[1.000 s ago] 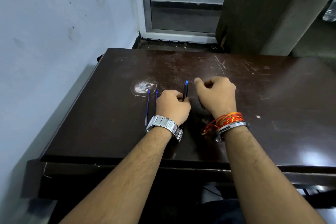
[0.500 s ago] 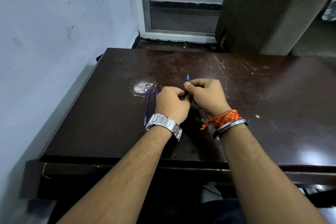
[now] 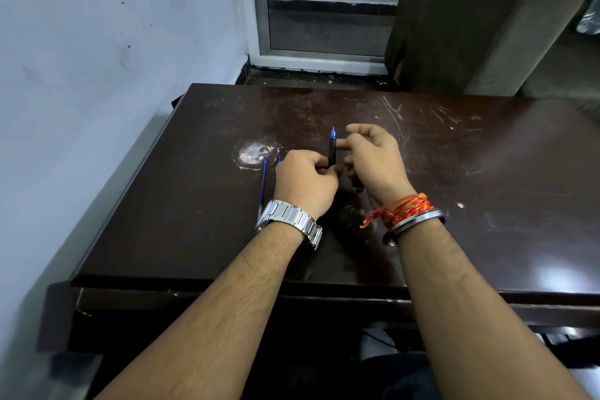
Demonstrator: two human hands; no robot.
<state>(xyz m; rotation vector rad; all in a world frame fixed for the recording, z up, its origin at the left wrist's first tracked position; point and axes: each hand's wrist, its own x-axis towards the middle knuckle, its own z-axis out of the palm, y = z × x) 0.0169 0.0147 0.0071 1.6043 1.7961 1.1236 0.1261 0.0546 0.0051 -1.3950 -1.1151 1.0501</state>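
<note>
My left hand grips the lower end of a black pen with a blue tip, which points away from me over the dark brown desk. Just right of the pen is my right hand with its fingers curled. Its index fingertip reaches the pen's barrel and the thumb sits above it. Whether it pinches the pen or some small part is hidden by the fingers. A thin blue pen refill lies on the desk left of my left hand. A second blue tip peeks out beside that hand.
A round white scuff marks the desk behind the refills. The wall runs along the desk's left side. A dark cabinet stands behind the desk at the right, with a door frame beside it.
My right hand came over from the right and closed on the pen's upper end. Now it has drawn back slightly to the right, and more of the pen shows.
</note>
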